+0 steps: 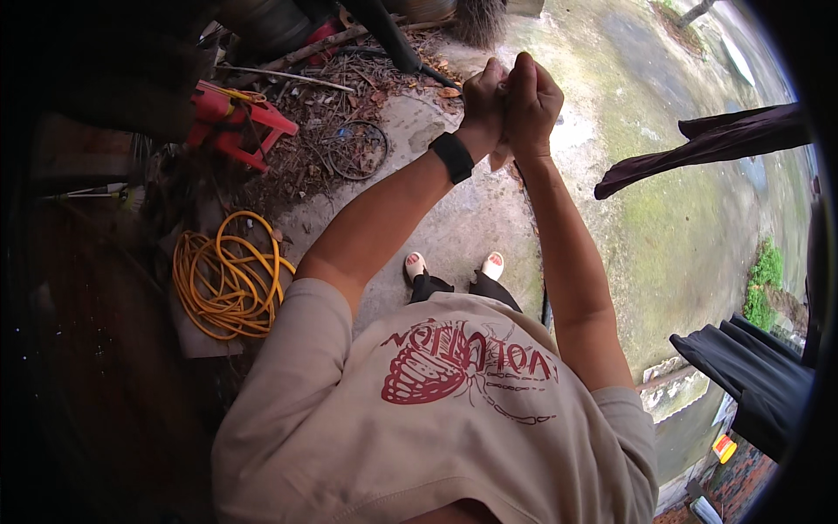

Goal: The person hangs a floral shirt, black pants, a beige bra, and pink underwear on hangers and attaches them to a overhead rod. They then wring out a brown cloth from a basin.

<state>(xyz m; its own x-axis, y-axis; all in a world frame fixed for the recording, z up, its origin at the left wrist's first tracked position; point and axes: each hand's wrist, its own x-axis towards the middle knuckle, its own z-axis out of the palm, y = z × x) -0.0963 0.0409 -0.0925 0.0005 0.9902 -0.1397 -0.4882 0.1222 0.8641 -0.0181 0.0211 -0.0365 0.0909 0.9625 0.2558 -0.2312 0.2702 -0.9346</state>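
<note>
My left hand (pixel 483 98), with a black band at the wrist, is closed into a fist in front of me at arm's length. Pressed against it is my right hand (pixel 533 98), also in a fist. Between the two palms a thin pale piece of material (pixel 500 159) pokes out below the wrists, with a whitish bit showing near the fingers. Most of it is hidden by the hands, so I cannot tell what it is. Both forearms are stretched out over the concrete ground (pixel 425 196).
On the left lie a coiled orange hose or cable (pixel 226 281), a red plastic object (pixel 242 124), a wire hoop (pixel 357 150) and dry leaf litter (pixel 301 141). A twig broom (pixel 481 23) stands ahead. Dark garments (pixel 707 144) hang on the right, above a yellow-and-red container (pixel 724 449).
</note>
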